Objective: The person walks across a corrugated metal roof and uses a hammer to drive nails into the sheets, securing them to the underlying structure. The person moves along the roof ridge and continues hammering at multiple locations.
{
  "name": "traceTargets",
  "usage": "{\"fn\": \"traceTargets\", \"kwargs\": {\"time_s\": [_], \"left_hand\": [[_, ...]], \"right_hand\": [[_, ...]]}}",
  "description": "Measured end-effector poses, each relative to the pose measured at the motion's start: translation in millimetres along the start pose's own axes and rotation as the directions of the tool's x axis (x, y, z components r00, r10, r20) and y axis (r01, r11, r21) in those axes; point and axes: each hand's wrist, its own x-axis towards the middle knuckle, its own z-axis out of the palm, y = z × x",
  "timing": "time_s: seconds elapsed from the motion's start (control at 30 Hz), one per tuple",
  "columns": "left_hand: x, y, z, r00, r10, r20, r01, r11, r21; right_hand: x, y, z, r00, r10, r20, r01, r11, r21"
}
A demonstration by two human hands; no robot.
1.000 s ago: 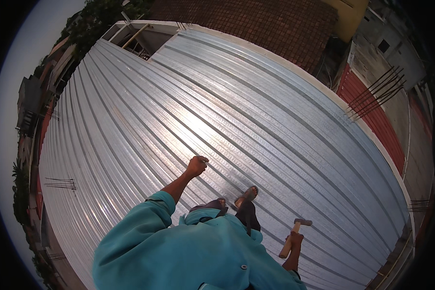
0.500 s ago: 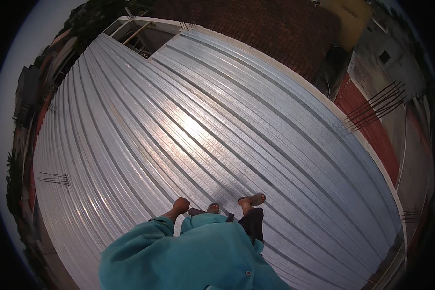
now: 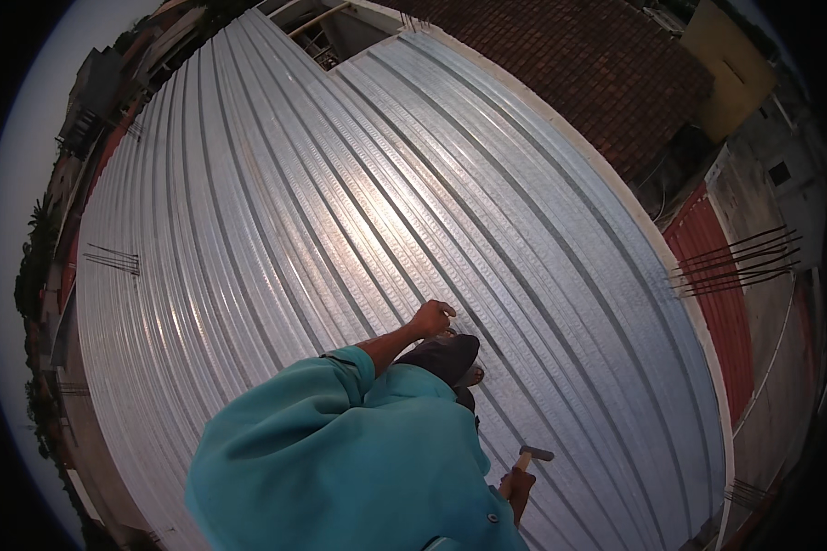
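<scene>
My left hand (image 3: 429, 318) is curled over my raised dark-trousered leg (image 3: 438, 358), holding something small that I cannot make out. At the lower right my right hand (image 3: 518, 489) grips a hammer (image 3: 537, 454) by its wooden handle, with the metal head above the ribbed silver roofing sheets (image 3: 597, 349). A sandalled foot (image 3: 471, 376) shows beside the leg. My turquoise shirt hides much of my lower body and part of my right forearm.
A framed opening (image 3: 317, 32) cuts the roof's far edge. Rusty rebar (image 3: 735, 260) sticks out at the right edge, above red sheeting (image 3: 712, 331), and more rebar (image 3: 112, 259) at the left. A tiled roof (image 3: 606, 83) and buildings lie beyond the pale border (image 3: 671, 275).
The view has swung, shifting the roof. My left hand has risen and moved right from beside my waist, and one leg is lifted. The hammer, out of sight half a second ago, shows again.
</scene>
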Motion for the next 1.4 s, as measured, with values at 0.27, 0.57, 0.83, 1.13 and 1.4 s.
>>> {"fn": "traceTargets", "kwargs": {"time_s": [0.27, 0.57, 0.83, 1.13, 1.4], "left_hand": [[48, -38, -12, 0.992, -0.027, -0.124, 0.084, 0.873, 0.48], [51, -27, 0, 0.97, -0.044, -0.239, 0.06, 0.996, 0.059], [33, -52, 30, 0.974, -0.042, -0.225, 0.122, 0.926, 0.358], [50, -21, 33, 0.951, -0.301, -0.077, 0.308, 0.944, 0.118], [104, -44, 42, 0.983, -0.181, 0.022, 0.176, 0.972, 0.157]], "right_hand": [[30, -50, -23, 0.999, -0.02, -0.025, 0.02, 1.0, 0.009], [20, -59, 7, 0.997, -0.024, 0.079, 0.036, 0.989, -0.141], [21, -50, -21, 0.998, -0.039, 0.051, 0.051, 0.969, -0.243], [28, -74, -7, 0.983, -0.185, 0.02, 0.174, 0.875, -0.452], [-6, -50, -2, 0.994, -0.1, -0.046, 0.087, 0.969, -0.233]]}}
